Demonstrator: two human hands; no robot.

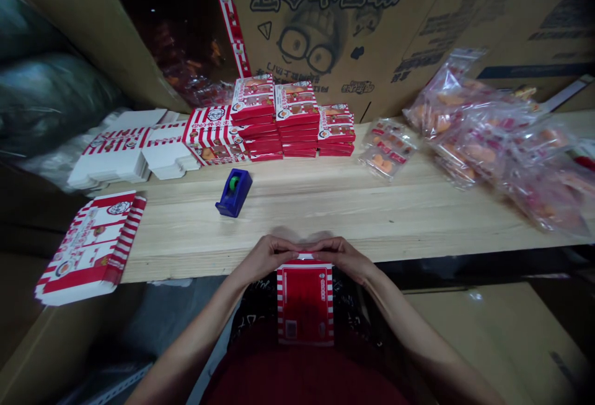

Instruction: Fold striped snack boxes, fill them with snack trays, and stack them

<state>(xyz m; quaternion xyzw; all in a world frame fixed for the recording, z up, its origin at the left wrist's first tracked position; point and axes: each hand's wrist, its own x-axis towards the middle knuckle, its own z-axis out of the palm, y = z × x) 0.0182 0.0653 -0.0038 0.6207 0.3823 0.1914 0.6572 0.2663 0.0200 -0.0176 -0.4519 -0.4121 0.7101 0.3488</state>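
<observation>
Between my hands, at the table's front edge, is a red box (305,306) with white-striped borders. My left hand (269,256) pinches its far end from the left. From the right, my right hand (344,257) grips the same end, its fingertips close to the left ones. The box's red printed face is turned toward me, and its far side is hidden. Beyond my left hand stands a blue tape dispenser (235,193) with a green core. Farther back are stacks of red-and-white packed boxes (297,113).
Flat unfolded cartons (93,244) overhang the table's left edge, with more white cartons (116,144) behind them. Clear bags of orange pieces (478,138) are heaped at the right, near small flat packets (388,151). Big cardboard boxes (395,33) line the back.
</observation>
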